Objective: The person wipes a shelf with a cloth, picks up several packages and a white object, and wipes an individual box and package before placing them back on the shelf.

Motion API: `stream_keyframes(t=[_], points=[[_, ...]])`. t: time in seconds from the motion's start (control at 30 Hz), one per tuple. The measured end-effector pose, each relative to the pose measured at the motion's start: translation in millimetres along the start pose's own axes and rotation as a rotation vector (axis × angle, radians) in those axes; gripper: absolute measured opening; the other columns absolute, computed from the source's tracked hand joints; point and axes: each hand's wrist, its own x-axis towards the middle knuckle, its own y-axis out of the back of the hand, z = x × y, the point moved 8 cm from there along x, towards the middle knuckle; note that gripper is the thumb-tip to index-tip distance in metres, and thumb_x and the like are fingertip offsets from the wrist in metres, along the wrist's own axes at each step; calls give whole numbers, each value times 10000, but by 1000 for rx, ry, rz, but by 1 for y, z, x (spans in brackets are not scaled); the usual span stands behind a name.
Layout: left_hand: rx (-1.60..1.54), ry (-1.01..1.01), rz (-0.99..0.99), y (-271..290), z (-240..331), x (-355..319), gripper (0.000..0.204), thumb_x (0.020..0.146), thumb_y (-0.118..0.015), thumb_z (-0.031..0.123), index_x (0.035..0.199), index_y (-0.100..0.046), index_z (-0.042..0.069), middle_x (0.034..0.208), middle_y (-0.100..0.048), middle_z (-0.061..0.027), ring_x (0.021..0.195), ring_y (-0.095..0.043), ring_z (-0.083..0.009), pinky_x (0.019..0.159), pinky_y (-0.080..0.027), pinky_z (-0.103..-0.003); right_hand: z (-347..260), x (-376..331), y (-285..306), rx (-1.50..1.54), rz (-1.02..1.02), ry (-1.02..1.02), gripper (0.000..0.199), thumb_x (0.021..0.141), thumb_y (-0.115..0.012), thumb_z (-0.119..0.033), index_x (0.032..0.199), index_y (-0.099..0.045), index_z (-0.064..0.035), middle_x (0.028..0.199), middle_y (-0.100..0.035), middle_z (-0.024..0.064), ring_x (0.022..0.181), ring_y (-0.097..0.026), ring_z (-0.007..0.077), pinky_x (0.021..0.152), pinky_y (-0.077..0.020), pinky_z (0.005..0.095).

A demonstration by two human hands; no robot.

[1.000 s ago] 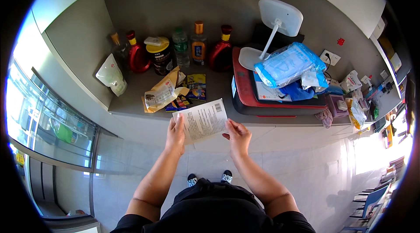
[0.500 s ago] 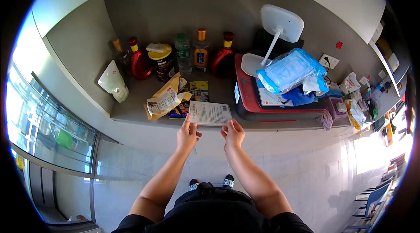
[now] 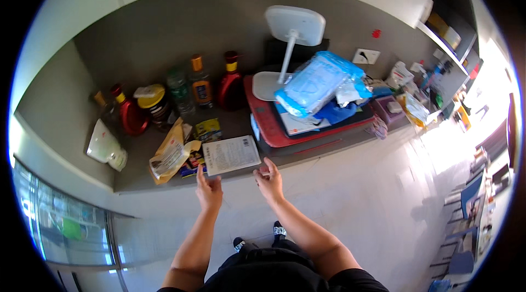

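A flat white rectangular packet (image 3: pixel 231 155), with fine print and a barcode, lies on the shelf near its front edge. It overlaps a colourful printed packet (image 3: pixel 208 130). My left hand (image 3: pixel 210 190) is by its near left corner, index finger stretched out and thumb apart. Close to the near right corner is my right hand (image 3: pixel 269 182), its fingers loosely spread and nothing in them. Both hands appear to be off the white packet. Left of it rests a crumpled brown paper pouch (image 3: pixel 170 155) with a white label.
Dark red bottles (image 3: pixel 131 114), a yellow-lidded canister (image 3: pixel 155 103) and a clear bottle (image 3: pixel 179 93) stand behind. A white pouch (image 3: pixel 107 147) leans at the left. At right, a red-topped box (image 3: pixel 262 114) carries a white stand (image 3: pixel 296 24) and a blue plastic-wrapped pack (image 3: pixel 315 84).
Both hands have let go of the white packet and drawn back toward me; it now lies on the shelf. The view has turned, so the shelf appears tilted and shifted left.
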Motion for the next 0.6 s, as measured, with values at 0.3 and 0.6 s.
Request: stream_keyframes(t=[0.3,0.6], points=[[-278,-505,-58,-62,137,-57,480,869,-595,1,1303,-390,-1,635,-525,-5,537,-468,-56,525,-395,-192,-49,-8,93,110,62,40,495,837,-682,-117,1296,-496,-107,1055,-564,69,660,-547,61,587,-467,220],[-445,-816,-297,-239,274,-140,453,868,-567,-47,1285,-397,1,938,-590,-94,790,-567,-113,706,-474,-226,-70,51,280,295,165,262,472,834,-691,-149,1269,-512,-101,1091,-567,109,718,-565,117,638,-485,257]])
